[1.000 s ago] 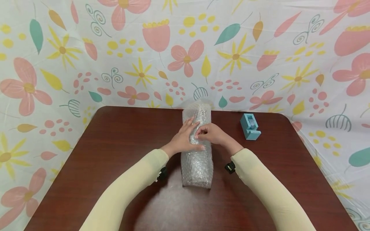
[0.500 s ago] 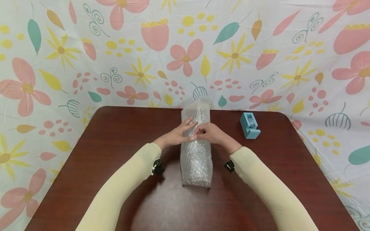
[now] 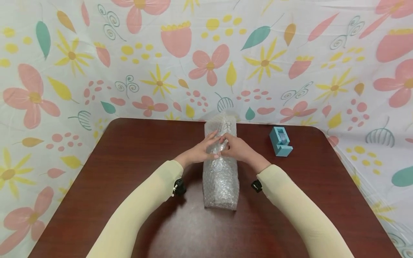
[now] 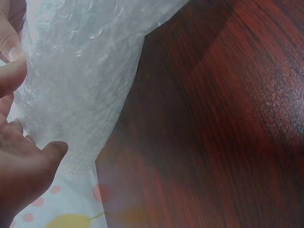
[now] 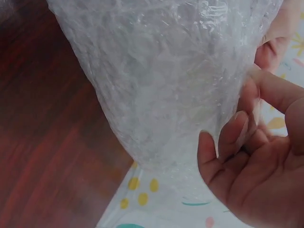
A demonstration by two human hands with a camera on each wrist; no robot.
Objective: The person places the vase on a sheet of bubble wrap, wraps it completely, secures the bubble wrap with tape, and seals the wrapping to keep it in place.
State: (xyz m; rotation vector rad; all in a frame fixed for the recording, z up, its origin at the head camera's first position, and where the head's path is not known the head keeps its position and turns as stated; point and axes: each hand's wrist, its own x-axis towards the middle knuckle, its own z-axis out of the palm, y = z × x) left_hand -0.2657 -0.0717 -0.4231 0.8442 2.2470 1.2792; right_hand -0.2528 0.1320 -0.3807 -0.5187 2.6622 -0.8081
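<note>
A long bundle of clear bubble wrap [image 3: 221,186] lies lengthwise on the table, its far end near the back edge. What is inside cannot be made out. My left hand [image 3: 196,152] reaches over from the left, fingers spread and fairly straight, touching the top of the wrap. From the other side my right hand [image 3: 240,148] rests on the same spot, with loosely bent fingers and index finger and thumb apart. The two thumbs meet or nearly meet. In the right wrist view, the wrap [image 5: 156,90] fills the middle, beside the bent fingers [image 5: 206,152].
A light blue tape dispenser [image 3: 281,141] stands at the back right of the dark brown table [image 3: 138,143]. Behind hangs a white cloth [image 3: 206,32] with printed flowers and leaves. Small black devices [image 3: 179,187] sit at both wrists.
My left hand has drawn back left from lying across the wrap, its thumb now near the right thumb. The right index finger has lifted away from its thumb. The wrap stays put.
</note>
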